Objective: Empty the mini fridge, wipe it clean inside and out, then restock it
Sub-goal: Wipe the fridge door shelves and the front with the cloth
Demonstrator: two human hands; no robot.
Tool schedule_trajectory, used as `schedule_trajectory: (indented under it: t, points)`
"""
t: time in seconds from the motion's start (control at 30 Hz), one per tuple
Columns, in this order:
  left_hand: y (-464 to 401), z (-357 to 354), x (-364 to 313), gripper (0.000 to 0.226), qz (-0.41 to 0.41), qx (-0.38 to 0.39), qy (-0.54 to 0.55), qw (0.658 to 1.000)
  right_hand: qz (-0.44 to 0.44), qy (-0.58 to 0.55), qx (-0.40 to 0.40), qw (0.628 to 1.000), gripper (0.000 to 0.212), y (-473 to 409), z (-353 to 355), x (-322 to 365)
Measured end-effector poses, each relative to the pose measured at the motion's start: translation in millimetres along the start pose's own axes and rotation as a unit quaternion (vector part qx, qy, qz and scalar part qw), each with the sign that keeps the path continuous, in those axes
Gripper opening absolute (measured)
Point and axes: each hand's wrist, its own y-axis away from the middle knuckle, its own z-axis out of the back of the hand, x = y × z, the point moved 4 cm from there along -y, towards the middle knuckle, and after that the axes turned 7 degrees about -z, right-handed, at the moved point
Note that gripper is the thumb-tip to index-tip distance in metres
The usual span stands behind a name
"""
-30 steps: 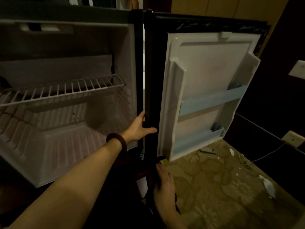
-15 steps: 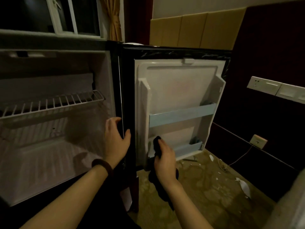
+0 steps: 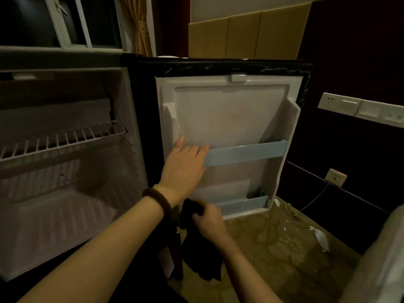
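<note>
The mini fridge (image 3: 65,215) stands open on the left, its white cavity bare apart from a wire shelf (image 3: 63,138). Its door (image 3: 229,114) is swung wide to the right, white liner facing me, with two pale blue rails (image 3: 247,153). My left hand (image 3: 183,165) lies flat on the door liner at the left end of the upper rail, fingers straight. My right hand (image 3: 207,219) is lower, by the door's bottom corner, gripping a dark cloth (image 3: 201,254) that hangs down from it.
Patterned carpet (image 3: 273,254) with scraps of white paper (image 3: 319,237) lies below the door. A dark wall at right carries white sockets (image 3: 358,107) and a cable. A pale wrapped furniture edge (image 3: 382,259) fills the lower right corner. A window (image 3: 72,22) is above the fridge.
My left hand left the fridge's front edge and moved right onto the door liner by the upper rail. My right hand with the cloth stays near the door's bottom; the view tilted up.
</note>
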Motion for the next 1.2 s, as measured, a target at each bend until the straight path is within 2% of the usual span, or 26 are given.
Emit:
schedule_trajectory:
  t: [0.03, 0.07, 0.1, 0.17, 0.2, 0.27, 0.33, 0.4, 0.53, 0.6, 0.7, 0.83, 0.9, 0.97, 1.03, 1.07, 1.13, 1.2]
  points:
    - [0.9, 0.4, 2.5, 0.051, -0.002, -0.031, -0.007, 0.999, -0.033, -0.054, -0.036, 0.997, 0.043, 2.5, 9.7, -3.9]
    - [1.6, -0.2, 5.9, 0.048, -0.01, -0.052, -0.007, 0.999, -0.064, -0.123, -0.105, 0.985, 0.044, 6.5, 19.9, -8.3]
    - [2.6, -2.9, 8.7, 0.046, -0.022, -0.056, -0.003, 0.998, -0.097, -0.203, -0.194, 0.955, 0.045, 11.2, 29.2, -15.6]
    - [2.9, -4.2, 11.9, 0.046, -0.05, -0.067, 0.008, 0.997, -0.14, -0.341, -0.352, 0.86, 0.046, 18.7, 43.9, -28.6]
    - [3.4, -2.9, 12.4, 0.045, -0.058, -0.073, 0.015, 0.996, -0.151, -0.379, -0.398, 0.822, 0.048, 16.3, 50.3, -31.9]
    - [6.3, -2.9, 13.4, 0.042, -0.06, -0.088, 0.013, 0.994, -0.175, -0.398, -0.436, 0.788, 0.052, -1.0, 62.4, -33.9]
    - [8.9, -1.8, 12.1, 0.035, -0.053, -0.099, 0.021, 0.993, -0.206, -0.358, -0.436, 0.799, 0.054, -23.3, 70.1, -30.0]
    - [7.6, -1.9, 11.4, 0.028, -0.044, -0.108, 0.04, 0.992, -0.231, -0.287, -0.415, 0.832, 0.056, -34.1, 60.0, -20.0]
    - [2.3, -5.0, 10.7, 0.024, -0.022, -0.126, 0.062, 0.99, -0.096, -0.209, -0.339, 0.912, 0.055, -20.8, -2.4, 9.7]
    - [1.7, -6.0, 9.6, 0.022, -0.021, -0.127, 0.065, 0.99, -0.072, -0.196, -0.312, 0.927, 0.053, -16.7, -17.4, 9.7]
    - [2.9, -5.4, 10.4, 0.026, -0.024, -0.129, 0.068, 0.989, -0.089, -0.19, -0.349, 0.913, 0.054, -25.2, 11.6, -9.5]
    - [5.0, -3.9, 12.1, 0.022, -0.026, -0.123, 0.082, 0.989, -0.193, -0.262, -0.419, 0.848, 0.053, -39.0, 79.4, -49.5]
    - [5.5, -5.4, 12.3, 0.022, -0.024, -0.11, 0.085, 0.99, -0.191, -0.255, -0.435, 0.842, 0.054, -37.0, 80.4, -44.3]
    - [5.4, -6.9, 12.5, 0.025, -0.021, -0.1, 0.085, 0.991, -0.108, -0.204, -0.421, 0.877, 0.058, -29.7, 53.8, -17.2]
    - [4.5, -7.5, 14.0, 0.024, -0.017, -0.093, 0.089, 0.991, 0.027, -0.112, -0.365, 0.924, 0.059, -20.2, 18.5, 12.5]
    - [4.7, -7.1, 14.5, 0.023, -0.015, -0.091, 0.091, 0.992, 0.09, -0.053, -0.337, 0.936, 0.059, -16.3, 5.5, 20.6]
    - [5.9, -4.5, 14.1, 0.022, -0.018, -0.084, 0.094, 0.992, 0.194, 0.092, -0.297, 0.93, 0.055, -15.8, -8.7, 19.3]
    - [8.6, -1.1, 14.9, 0.021, -0.022, -0.076, 0.094, 0.992, 0.266, 0.222, -0.251, 0.904, 0.046, -17.4, -13.2, 7.3]
